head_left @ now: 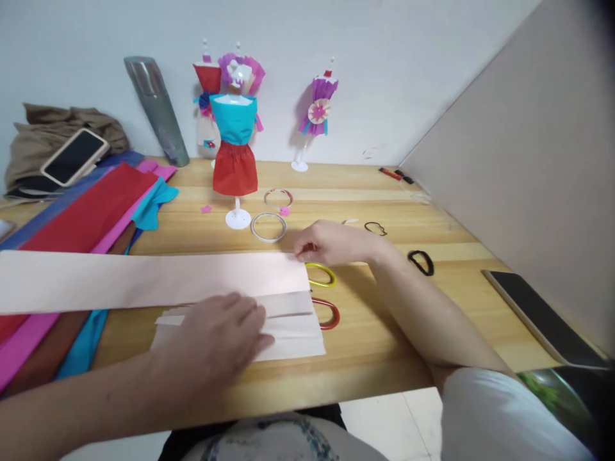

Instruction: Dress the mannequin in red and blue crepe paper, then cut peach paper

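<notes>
- Right grip [327,242]: fingers closed on the right end of the pale pink strip [144,278].
- Left grip [216,333]: loosely open over white sheets [298,344], near the bench's [379,358] front edge.
- Strip: crosses coloured sheets [91,214] leftward.
- Dressed stand [235,168]: toward the back edge.

Pale strip [120,280] cut off at left, left fingers [252,317] blurred, scissors [337,315] half hidden under white paper [293,344].
</notes>
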`<state>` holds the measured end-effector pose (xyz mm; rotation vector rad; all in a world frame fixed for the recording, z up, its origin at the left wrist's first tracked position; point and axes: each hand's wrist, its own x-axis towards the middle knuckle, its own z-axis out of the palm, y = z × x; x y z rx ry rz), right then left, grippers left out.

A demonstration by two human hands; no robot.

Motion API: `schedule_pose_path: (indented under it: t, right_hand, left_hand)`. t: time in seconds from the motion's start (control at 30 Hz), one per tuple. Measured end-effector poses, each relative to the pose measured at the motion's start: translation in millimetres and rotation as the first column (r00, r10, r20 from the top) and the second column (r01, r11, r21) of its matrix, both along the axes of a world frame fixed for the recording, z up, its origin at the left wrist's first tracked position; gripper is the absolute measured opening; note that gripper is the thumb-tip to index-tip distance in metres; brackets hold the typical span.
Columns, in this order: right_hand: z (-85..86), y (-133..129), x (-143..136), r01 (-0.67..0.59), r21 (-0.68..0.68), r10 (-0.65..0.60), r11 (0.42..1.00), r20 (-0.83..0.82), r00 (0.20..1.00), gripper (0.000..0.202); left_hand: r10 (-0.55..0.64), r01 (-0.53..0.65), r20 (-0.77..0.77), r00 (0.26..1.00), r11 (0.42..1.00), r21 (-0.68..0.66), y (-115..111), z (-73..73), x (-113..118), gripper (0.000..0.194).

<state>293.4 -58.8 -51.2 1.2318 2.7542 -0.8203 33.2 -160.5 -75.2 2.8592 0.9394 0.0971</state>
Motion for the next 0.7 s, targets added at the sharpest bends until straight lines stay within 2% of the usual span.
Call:
schedule_pose_path:
  t: [0.03, 0.1, 0.13, 0.2, 0.23, 0.33, 0.43, 0.57, 0.7]
  right_hand:
    - [0.1, -1, 1, -0.011, -0.035, 0.011, 0.999, 0.017, 1.000, 0.014]
    - [0.2, -4, 3, -0.029, -0.091, 0.033, 0.995, 0.045, 0.998, 0.015]
    - [0.2, -4, 2, -0.037, -0.103, 0.044, 0.994, 0.061, 0.997, 0.017]
    - [-0.2, -6, -1, -0.027, -0.082, 0.035, 0.996, 0.096, 0.995, 0.020]
    - [-0.6, -7, -4, -0.010, -0.058, 0.016, 0.998, 0.109, 0.994, 0.021]
    - [-3.0, -8, -11, 0.040, -0.014, -0.038, 0.999, 0.126, 0.991, 0.022]
    - [-5.4, -7, -12, 0.051, -0.034, -0.046, 0.998, 0.126, 0.991, 0.023]
    - [-5.1, -5, -7, 0.062, -0.016, -0.060, 0.998, 0.105, 0.993, 0.020]
    - [-0.5, -2, 1, 0.080, 0.035, -0.083, 0.996, 0.112, 0.990, 0.020]
  left_hand:
    - [0.086, -0.086, -0.016, 0.996, 0.996, -0.007, 10, 6.0, -5, 0.028]
    - [0.321, -0.317, -0.072, 0.944, 0.947, 0.059, 35, 13.9, -16, 0.027]
    - [0.383, -0.373, -0.121, 0.916, 0.923, 0.094, 47, 15.3, -22, 0.024]
    - [0.399, -0.395, -0.262, 0.879, 0.916, 0.070, 68, 13.6, -32, 0.019]
    - [0.408, -0.405, -0.274, 0.871, 0.912, 0.071, 75, 11.1, -35, 0.019]
    - [0.383, -0.387, -0.241, 0.892, 0.922, 0.033, 86, 1.9, -43, 0.016]
    - [0.385, -0.402, -0.189, 0.903, 0.914, -0.058, 88, -3.4, -48, 0.011]
    - [0.396, -0.414, -0.141, 0.907, 0.900, -0.135, 95, 1.2, -55, 0.010]
    - [0.453, -0.459, -0.083, 0.888, 0.883, -0.099, 111, 10.6, -56, 0.012]
